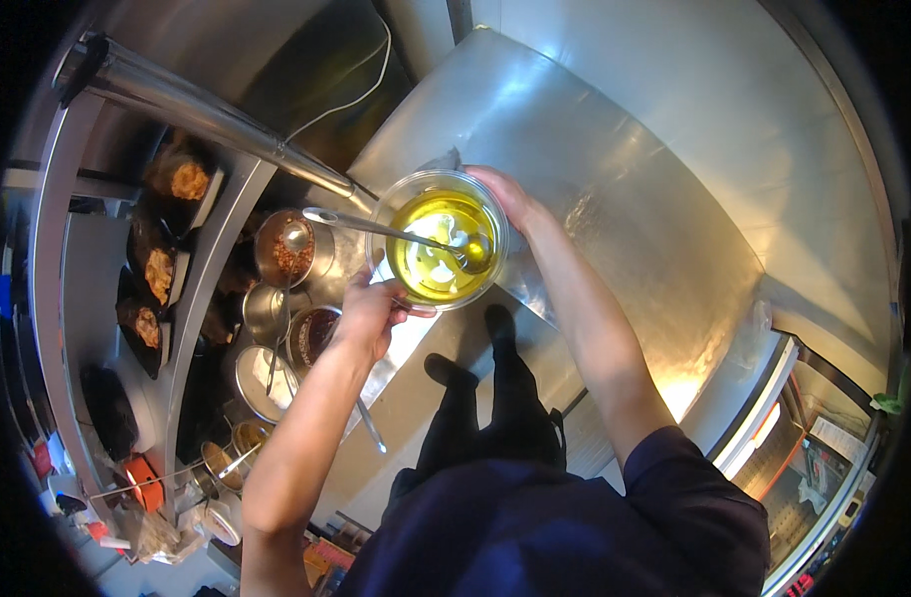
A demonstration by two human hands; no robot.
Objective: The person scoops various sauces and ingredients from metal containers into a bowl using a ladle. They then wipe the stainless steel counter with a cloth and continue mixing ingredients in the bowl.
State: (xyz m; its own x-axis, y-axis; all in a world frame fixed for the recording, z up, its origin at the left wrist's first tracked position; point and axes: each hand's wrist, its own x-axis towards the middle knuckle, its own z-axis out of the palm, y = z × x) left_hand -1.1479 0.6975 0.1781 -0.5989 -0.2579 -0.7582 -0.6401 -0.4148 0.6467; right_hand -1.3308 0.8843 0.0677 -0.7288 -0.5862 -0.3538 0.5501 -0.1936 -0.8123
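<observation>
Both my hands hold a clear round plastic tub (444, 292) of yellow oil-like liquid in front of me. My left hand (370, 313) grips its near left side, fingers and thumb on the wall. At the far right rim, my right hand (504, 195) clasps the tub, its fingers partly hidden behind it. A metal ladle (396, 230) lies across the tub, its bowl in the liquid and its handle sticking out over the left rim. Neither hand touches the ladle.
Left of the tub stand metal pots, one with beans or nuts (291, 257), one with dark contents (314, 336), one with something white (265, 380). Dark plates of fried food (157, 276) sit on a shelf. A stainless counter (612, 186) spans the right; a glass-fronted cabinet (806, 448) stands beyond.
</observation>
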